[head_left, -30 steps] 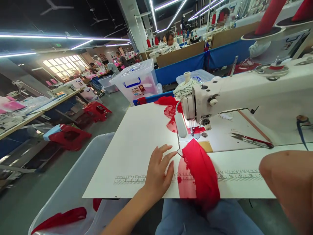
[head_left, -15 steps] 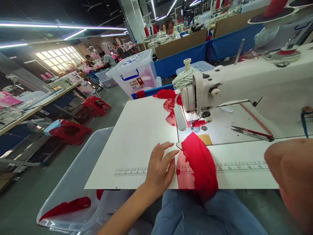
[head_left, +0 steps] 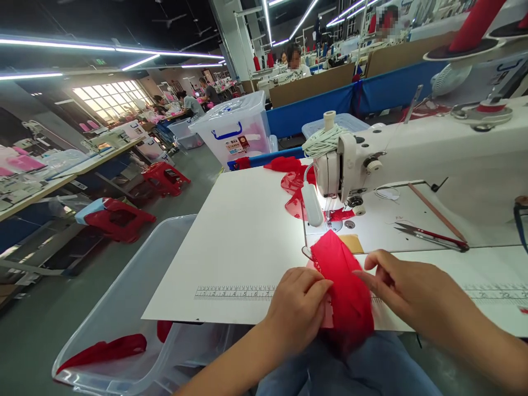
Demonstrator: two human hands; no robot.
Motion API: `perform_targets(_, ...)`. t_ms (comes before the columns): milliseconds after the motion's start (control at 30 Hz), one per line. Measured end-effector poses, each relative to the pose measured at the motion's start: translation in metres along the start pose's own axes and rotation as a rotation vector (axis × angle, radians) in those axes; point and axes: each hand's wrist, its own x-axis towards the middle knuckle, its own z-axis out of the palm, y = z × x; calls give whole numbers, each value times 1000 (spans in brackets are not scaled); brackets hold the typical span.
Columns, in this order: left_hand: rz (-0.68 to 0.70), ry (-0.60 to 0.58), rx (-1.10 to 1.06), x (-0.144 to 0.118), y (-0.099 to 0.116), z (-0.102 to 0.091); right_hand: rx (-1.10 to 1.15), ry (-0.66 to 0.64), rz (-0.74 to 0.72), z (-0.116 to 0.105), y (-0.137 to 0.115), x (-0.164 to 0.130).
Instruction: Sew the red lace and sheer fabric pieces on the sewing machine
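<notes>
A piece of red fabric [head_left: 344, 286] with a frilly left edge and a sheer pink part lies at the front of the sewing machine [head_left: 371, 148], draping over the table's front edge. On its left side, my left hand [head_left: 299, 305] is closed, thumb and fingers pinching the fabric's edge. My right hand [head_left: 406, 280] is at the fabric's right edge, its thumb tip over the cloth and a gap between thumb and forefinger. More red sheer fabric [head_left: 295, 187] lies behind and left of the needle, partly beneath the presser foot [head_left: 329, 215].
Thread snips [head_left: 431, 236] and a brown strip [head_left: 437, 214] lie right of the needle. A printed ruler runs along the table's front [head_left: 231, 292]. At lower left, a clear bin [head_left: 124, 286] holds red fabric. A lidded box [head_left: 235, 129] stands behind; people work farther back.
My right hand has come in from the right edge to the red fabric. My left hand has moved right and closed on the fabric's left edge. The view has shifted slightly.
</notes>
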Motion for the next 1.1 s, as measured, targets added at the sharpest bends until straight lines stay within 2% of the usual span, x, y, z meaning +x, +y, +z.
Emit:
perform_targets(133,-15,-78,19,18,11,15,-174,-239,272,17,-3,0)
perform_targets(200,1,-149,98,27,11,24,-127,-313,329,20,-4,-3)
perform_targets(300,17,-258,273,33,2,31,143,-251,358,22,-1,-3)
perform_targets(367,-16,-327,348,31,-7,26,354,-203,385,25,6,-3)
perform_targets(433,-109,-362,410,27,-14,16,510,-173,443,30,12,-5)
perform_targets(500,-245,-313,512,22,-15,6,630,-120,524,34,15,-6)
perform_targets(567,-294,-175,553,20,-11,-1,763,-78,584,36,13,-7)
perform_targets(633,-161,-94,420,20,-4,-3,893,-84,610,34,8,-6)
perform_targets(700,20,-94,246,20,3,0,998,-105,644,31,3,-3)
perform_targets(733,51,-90,232,19,6,3,1053,-106,671,29,0,-1)
perform_targets(833,-45,37,371,11,14,14,1224,-67,772,26,-7,6)
perform_targets(867,-58,79,364,7,16,20,1257,-60,788,26,-10,8)
perform_targets(933,-14,96,214,0,21,33,1259,-63,771,27,-18,11)
perform_targets(1000,-82,58,111,-4,25,49,1189,-37,708,30,-28,11)
perform_targets(1033,-152,41,58,-4,26,57,1134,26,677,32,-33,11)
perform_targets(1100,-408,1,-102,-2,28,68,1024,76,601,36,-42,10)
